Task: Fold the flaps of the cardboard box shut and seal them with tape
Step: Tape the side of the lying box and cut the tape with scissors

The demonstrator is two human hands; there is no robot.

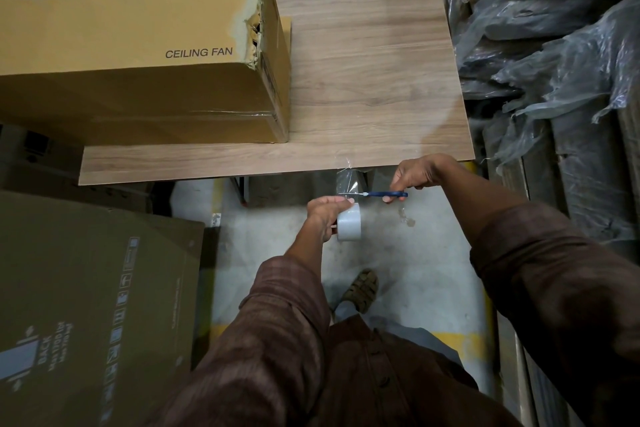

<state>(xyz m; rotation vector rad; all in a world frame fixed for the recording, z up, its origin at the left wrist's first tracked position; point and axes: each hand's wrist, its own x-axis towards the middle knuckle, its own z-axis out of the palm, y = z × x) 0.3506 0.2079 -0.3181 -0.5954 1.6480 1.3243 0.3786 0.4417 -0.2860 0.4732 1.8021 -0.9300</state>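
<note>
Cardboard box [138, 55]: it is lying on its side on the far left part of the worktop [374, 55], well apart from both hands; it is printed "Crompton" and "CEILING FAN", its right-hand end corner is showing torn cardboard, and clear tape is running along its lower front edge.
Tape strip [349, 181]: a clear length is stretching from the near edge of the worktop down to the roll, in the gap between the two hands.
Tape roll [349, 226]: it is hanging below worktop level, over the floor, in the left hand.
Left hand [327, 215]: its fingers are curling round the roll, with the thumb lying at the top where the strip is leaving it.
Scissors [381, 194]: the blue handles are sitting at the right hand, and the blades are meeting the strip just above the roll.
Right hand [417, 174]: it is gripping the scissor handles, fingers curled, just beside the worktop's near right corner.
Sleeves: both arms are wearing dark brown checked cloth.
Second carton [90, 305]: a larger brown one is standing at the lower left, beside the left arm.
Plastic-wrapped bundles [561, 45]: they are piling up on the right of the worktop.
Floor [415, 270]: pale concrete, with a sandalled foot [362, 289] showing below the hands.
</note>
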